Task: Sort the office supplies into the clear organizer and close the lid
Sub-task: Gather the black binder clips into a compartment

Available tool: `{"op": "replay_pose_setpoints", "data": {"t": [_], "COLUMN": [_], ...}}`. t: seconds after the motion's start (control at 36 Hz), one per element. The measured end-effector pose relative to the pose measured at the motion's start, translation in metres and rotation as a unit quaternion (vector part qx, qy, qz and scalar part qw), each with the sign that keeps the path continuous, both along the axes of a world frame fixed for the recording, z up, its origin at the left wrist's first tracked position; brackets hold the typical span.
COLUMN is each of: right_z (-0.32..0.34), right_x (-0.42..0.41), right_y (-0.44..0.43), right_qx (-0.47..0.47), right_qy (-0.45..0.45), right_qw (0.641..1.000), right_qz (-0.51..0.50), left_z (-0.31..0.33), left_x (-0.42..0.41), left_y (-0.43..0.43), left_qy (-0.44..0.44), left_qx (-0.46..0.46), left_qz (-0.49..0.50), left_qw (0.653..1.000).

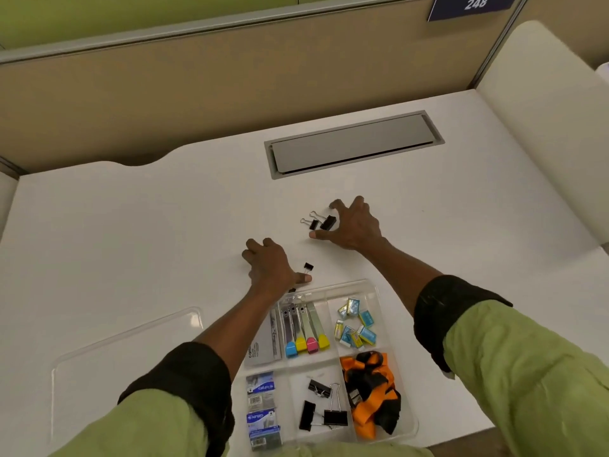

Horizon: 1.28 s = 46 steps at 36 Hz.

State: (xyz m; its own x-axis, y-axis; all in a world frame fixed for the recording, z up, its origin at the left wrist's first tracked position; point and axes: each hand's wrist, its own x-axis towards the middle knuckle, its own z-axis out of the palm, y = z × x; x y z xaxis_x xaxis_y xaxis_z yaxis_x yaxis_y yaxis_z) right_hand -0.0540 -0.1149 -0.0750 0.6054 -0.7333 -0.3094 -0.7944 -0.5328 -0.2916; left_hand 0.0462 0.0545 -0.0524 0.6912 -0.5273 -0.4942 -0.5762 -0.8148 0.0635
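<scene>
The clear organizer (375, 288) lies open on the white desk near me. Its compartments hold nail clippers (304, 328), small eraser packs (356, 326), an orange and black lanyard (370, 390), large black binder clips (324, 412) and staple boxes (262, 410). Its clear lid (125, 354) lies flat to the left. My right hand (351, 225) curls over three small black binder clips (319, 221) on the desk, fingers around them. My left hand (270, 267) rests palm down just beyond the organizer, with one small binder clip (308, 267) beside its thumb.
A grey cable hatch (352, 143) is set into the desk (164, 232) beyond the hands. A tan partition (197, 77) closes the back, and a white panel (543, 110) stands at the right. The desk's front edge runs under my arms.
</scene>
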Motion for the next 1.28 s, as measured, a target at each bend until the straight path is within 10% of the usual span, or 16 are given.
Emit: {"op": "replay_pose_setpoints", "data": {"t": [1.28], "right_z": [-0.023], "right_x": [-0.031], "right_y": [0.015], "right_qx": [-0.018], "right_qy": [-0.11], "right_qw": [0.991], "right_qz": [-0.069], "left_z": [0.043], "left_x": [-0.016], "left_y": [0.081], "left_qy": [0.16], "left_qx": [-0.348], "left_qz": [0.094], "left_qw": [0.919]}}
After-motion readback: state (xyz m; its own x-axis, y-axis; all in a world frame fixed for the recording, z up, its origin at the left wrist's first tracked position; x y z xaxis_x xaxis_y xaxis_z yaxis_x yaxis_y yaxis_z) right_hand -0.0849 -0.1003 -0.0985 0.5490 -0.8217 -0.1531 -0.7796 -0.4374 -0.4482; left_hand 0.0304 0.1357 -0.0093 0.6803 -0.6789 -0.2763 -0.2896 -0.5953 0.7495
